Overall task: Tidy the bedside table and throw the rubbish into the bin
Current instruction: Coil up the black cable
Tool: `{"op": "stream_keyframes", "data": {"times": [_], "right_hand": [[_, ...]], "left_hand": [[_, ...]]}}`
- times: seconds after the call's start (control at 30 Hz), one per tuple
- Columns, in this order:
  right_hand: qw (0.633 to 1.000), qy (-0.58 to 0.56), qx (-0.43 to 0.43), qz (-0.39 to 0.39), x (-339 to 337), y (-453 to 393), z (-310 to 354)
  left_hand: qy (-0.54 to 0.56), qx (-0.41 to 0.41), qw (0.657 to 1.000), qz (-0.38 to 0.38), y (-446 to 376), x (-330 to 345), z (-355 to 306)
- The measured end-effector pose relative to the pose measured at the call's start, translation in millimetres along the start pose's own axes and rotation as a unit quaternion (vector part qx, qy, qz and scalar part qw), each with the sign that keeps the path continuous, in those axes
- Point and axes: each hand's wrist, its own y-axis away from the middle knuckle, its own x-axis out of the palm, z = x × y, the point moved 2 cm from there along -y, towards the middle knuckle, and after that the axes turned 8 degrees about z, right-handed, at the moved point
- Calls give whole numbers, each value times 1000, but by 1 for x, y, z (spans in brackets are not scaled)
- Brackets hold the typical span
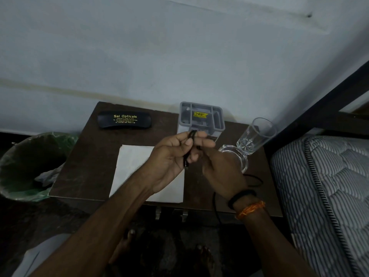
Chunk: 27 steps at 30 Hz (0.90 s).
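Observation:
Over the dark brown bedside table (87, 162), both hands work a thin black cable (255, 179). My left hand (171, 156) pinches looped turns of it between thumb and fingers. My right hand (219, 168), slightly blurred, grips the cable just beside the left; the rest trails right across the tabletop and down over the front edge. A white folded paper (133, 164) lies flat under my left forearm. The bin (30, 166), lined with a green bag, stands left of the table with crumpled rubbish inside.
A black glasses case (124, 119) lies at the table's back left. A grey organiser box (201, 118) stands at the back centre. A clear glass (251, 140) stands at the right, beside a striped mattress (323, 186). The wall is directly behind.

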Motion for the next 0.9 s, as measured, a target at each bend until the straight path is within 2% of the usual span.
{"op": "stream_keyframes", "data": {"times": [0.13,0.33,0.43,0.5,0.63,0.7,0.8,0.9], "right_hand": [[998,44,-12,41,2,3,5],[990,79,-75,92,0,11,10],[986,74,-100,113,-6,15,18],[986,74,-118,92,-12,13,20],[992,23,-123,-12,-33,11,10],[991,4,-126,-38,-38,10,4],[991,32,-114,-69,-35,9,-3],[991,25,-91,-96,-34,7,-9]], "left_hand": [[2,11,999,-37,-6,-2,6],[-130,33,985,-107,-9,-10,12],[-188,29,976,-107,-9,-8,14],[-234,17,967,-94,-8,-3,17],[-257,-12,964,-63,-7,4,15],[-281,-19,959,-40,-6,5,16],[-311,-25,950,10,-4,13,16],[-277,-41,959,32,-4,15,14]]}}
